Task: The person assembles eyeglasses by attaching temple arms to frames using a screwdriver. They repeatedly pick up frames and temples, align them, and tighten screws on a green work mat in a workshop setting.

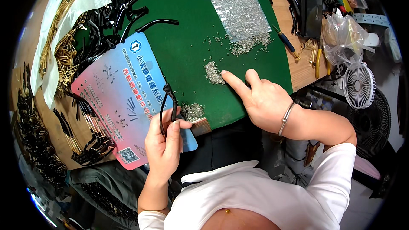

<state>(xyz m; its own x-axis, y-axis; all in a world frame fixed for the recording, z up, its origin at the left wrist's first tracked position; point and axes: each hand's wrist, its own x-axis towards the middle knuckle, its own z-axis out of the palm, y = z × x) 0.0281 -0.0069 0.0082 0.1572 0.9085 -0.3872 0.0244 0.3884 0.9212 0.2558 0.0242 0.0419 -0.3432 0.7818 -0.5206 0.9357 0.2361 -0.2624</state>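
— So, what does the left hand (164, 138) have?

— A slim, glossy black plastic eyewear piece (167, 90), pinched between thumb and fingers. It looks like a spectacle temple: a thicker end at the top, two narrow dark lengths running down into the grip. Whether those are one part or two, I can't tell.

— Where is it?

— Over the right-hand side of a pink-and-blue printed card (106, 86), at the near part of the work surface.

— And the right hand (270, 104)?

— One finger stretches out, its tip at the edge of a small heap of tiny silvery metal pieces (214, 73). The other fingers are bent or hidden; I can't tell whether they hold anything.

— What's around the heap?

— A dark green mat (187, 53) under it. A second heap of silvery bits (194, 111) sits just beside the left hand; more spill below a clear plastic bag (240, 8) full of them. Beyond the card lies a tangle of black temples (108, 19); on the right, a blue-handled screwdriver (286, 41) and a white round fan (359, 86).
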